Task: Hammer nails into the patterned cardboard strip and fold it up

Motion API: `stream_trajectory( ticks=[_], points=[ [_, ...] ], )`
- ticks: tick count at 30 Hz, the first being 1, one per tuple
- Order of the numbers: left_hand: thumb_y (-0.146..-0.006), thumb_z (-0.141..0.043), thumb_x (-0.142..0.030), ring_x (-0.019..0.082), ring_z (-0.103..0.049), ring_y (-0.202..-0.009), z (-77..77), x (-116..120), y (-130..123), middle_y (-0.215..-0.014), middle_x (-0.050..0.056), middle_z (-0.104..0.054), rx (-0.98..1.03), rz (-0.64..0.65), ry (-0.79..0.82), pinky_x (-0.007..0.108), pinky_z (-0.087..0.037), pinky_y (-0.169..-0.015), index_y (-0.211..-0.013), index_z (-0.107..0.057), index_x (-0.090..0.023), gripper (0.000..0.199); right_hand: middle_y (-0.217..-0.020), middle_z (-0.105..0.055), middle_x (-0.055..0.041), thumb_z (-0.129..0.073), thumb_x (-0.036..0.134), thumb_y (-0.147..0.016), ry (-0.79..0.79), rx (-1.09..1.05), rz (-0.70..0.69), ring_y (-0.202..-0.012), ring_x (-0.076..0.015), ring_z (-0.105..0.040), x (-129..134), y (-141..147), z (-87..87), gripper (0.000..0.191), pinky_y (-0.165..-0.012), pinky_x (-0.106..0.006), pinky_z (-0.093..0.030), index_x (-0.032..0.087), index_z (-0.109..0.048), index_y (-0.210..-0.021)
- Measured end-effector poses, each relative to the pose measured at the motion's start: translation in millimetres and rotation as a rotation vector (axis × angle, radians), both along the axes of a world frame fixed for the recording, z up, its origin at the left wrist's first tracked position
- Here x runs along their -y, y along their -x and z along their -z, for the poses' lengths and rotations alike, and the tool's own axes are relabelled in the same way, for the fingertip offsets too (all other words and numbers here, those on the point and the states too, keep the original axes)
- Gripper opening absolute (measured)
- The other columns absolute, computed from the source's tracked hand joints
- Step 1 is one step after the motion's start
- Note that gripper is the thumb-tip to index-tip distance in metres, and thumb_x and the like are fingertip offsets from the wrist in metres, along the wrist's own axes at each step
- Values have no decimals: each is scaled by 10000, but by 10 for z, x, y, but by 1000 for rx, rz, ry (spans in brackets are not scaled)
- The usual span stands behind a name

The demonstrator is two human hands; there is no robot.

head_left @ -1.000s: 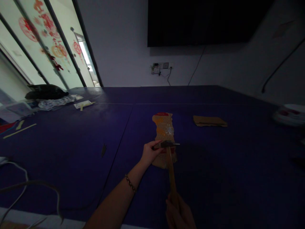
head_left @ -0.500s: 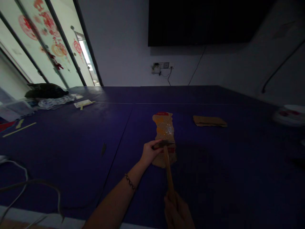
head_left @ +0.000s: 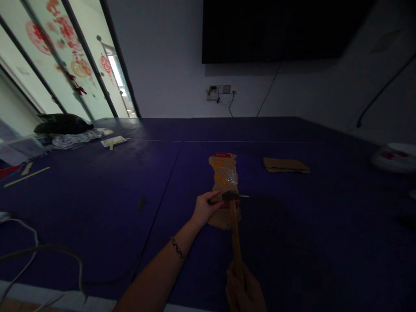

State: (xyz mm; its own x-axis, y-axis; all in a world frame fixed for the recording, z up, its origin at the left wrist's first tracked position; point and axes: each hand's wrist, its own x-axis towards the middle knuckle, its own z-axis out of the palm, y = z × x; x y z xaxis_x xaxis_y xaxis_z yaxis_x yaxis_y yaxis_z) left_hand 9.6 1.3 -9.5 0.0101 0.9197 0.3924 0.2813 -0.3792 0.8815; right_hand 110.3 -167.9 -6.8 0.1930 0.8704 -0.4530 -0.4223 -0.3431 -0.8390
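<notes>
A piece of printed cardboard lies on the dark blue table, with shiny clear film over its middle. My right hand is wrapped round the wooden handle of a hammer. The dark hammer head is above the lower part of the cardboard, close to my left fingertips. My left hand pinches something small over the cardboard; the object is too dark to make out. A thin light rod sticks out to the right of the hammer head.
Folded brown cardboard lies at the right, a white bowl-like object farther right. Thin dark pieces lie left of my hand. Cables cross the front left; a black bag and plastic box stand back left.
The hammer has shifted slightly to the right with my right hand, and the thin light rod now shows beside its head. My left hand has hardly moved.
</notes>
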Motion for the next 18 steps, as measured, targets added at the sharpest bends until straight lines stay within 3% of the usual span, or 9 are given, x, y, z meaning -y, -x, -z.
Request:
stream_trajectory(
  ticks=[5, 13, 18],
  points=[
    [-603, -672, -149, 169, -625, -805, -42, 10, -4, -916, 52, -675, -22, -18, -31, 287, -497, -739, -983, -627, -189, 385, -468, -372, 83, -691, 534, -474, -10, 40, -47, -358, -36, -344, -32, 10, 3, 427, -328, -139, -323, 193, -547, -687],
    [-616, -659, -139, 169, -624, -823, -109, 57, -1, -946, 65, -666, -30, 16, -13, 280, -493, -752, -1002, -617, -176, 389, -499, -423, 66, -674, 539, -496, -36, 68, -47, -401, -56, -399, -39, -11, 46, 427, -372, -150, -368, 190, -544, -705],
    [-618, -659, -155, 168, -626, -807, -89, 37, 5, -929, 70, -670, -38, 4, -19, 286, -495, -742, -1008, -614, -168, 393, -573, -507, 30, -677, 546, -486, -11, 78, 33, -457, -77, -466, -14, 22, 55, 492, -406, -165, -403, 190, -564, -808]
  ],
)
